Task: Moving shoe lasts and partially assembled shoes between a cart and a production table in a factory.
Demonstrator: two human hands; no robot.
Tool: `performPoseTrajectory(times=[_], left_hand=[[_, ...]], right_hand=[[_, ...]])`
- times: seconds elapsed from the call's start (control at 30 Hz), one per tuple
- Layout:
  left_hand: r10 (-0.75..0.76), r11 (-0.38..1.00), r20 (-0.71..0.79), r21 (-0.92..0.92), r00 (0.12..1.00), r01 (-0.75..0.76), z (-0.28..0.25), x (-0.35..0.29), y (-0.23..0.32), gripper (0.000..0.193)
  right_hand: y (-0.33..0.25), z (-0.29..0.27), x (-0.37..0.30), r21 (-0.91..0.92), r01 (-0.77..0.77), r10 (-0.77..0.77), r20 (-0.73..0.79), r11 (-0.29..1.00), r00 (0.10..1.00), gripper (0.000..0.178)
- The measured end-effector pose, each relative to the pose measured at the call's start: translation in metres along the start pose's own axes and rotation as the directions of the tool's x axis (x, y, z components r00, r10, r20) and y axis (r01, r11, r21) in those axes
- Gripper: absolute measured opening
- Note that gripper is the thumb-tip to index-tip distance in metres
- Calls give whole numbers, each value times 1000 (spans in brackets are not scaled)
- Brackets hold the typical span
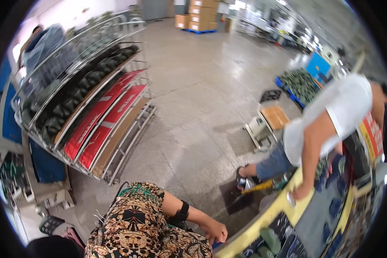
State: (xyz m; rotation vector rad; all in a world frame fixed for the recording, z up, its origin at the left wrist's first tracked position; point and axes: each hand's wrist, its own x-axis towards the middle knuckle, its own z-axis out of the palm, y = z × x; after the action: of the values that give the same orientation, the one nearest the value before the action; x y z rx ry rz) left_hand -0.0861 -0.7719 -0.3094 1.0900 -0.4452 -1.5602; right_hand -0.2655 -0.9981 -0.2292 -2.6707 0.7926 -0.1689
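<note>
My left arm, in a short patterned sleeve with a black band (182, 210) on it, reaches to the right at the lower middle. My left hand (217, 233) is closed, its fingers curled downward beside the yellow edge of a long work table (245, 234). What the fingers hold, if anything, is hidden; a bit of something blue (218, 245) shows just below them. Nearest on the table lie olive-green shoe-shaped pieces (269, 241) and dark pieces with light marks (281, 223). My right hand does not show.
Across the table a person in a white shirt (327, 116) leans over dark blue pieces (335, 207) on a grey surface. A wheeled rack (116, 107) with dark green items and red boards stands left. A wooden-topped stool (275, 117), blue crate (294, 94) and stacked cartons (202, 17) stand farther off.
</note>
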Motion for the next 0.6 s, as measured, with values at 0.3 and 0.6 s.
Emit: performPoseTrajectory(times=[0.3, 0.6], left_hand=[[223, 957, -685, 18, 694, -290, -92, -283, -51, 47], [455, 861, -823, 505, -341, -70, -4, -559, -99, 43]], right_hand=[[-316, 131, 40, 342, 784, -847, 333, 519, 415, 32], [-588, 200, -20, 614, 771, -875, 269, -166, -402, 30]])
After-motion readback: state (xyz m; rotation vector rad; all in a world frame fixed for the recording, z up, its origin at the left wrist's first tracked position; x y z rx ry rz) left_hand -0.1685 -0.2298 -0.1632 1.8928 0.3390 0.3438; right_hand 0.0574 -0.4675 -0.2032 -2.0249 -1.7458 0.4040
